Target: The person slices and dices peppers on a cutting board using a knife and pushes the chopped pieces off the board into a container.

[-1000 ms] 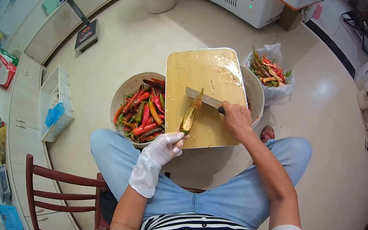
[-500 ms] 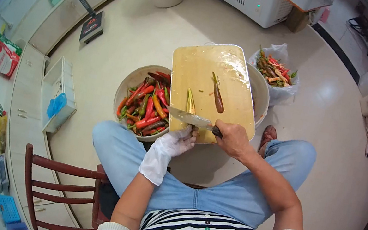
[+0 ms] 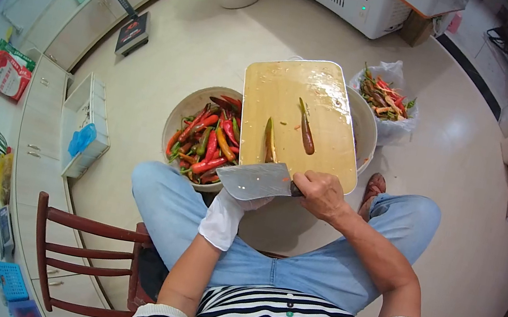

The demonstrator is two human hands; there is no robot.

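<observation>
My right hand (image 3: pixel 322 195) is closed around the black handle of a cleaver (image 3: pixel 257 180). The broad blade lies nearly flat to view over the near edge of a wooden cutting board (image 3: pixel 272 88). Behind the blade, my left hand (image 3: pixel 224 217) wears a white glove; its fingers are hidden, so whether they grip anything cannot be told. One cut pepper piece (image 3: pixel 270 140), yellow-green, lies on the board just beyond the blade. A darker pepper (image 3: pixel 307 134), brownish red with a green tip, rests near the board's middle.
Left of the board stands a bucket (image 3: pixel 174 120) full of red, green and orange peppers. The board sits over another pale tub (image 3: pixel 369 127). A plastic bag (image 3: pixel 400 130) at the right holds more peppers. A wooden chair (image 3: pixel 95 226) and a floor scale (image 3: pixel 133 34) are at the left.
The cleaver has turned from a narrow, angled view to show its broad face and moved toward me. My left fingers, visible by the pepper's near end before, are now behind the blade.
</observation>
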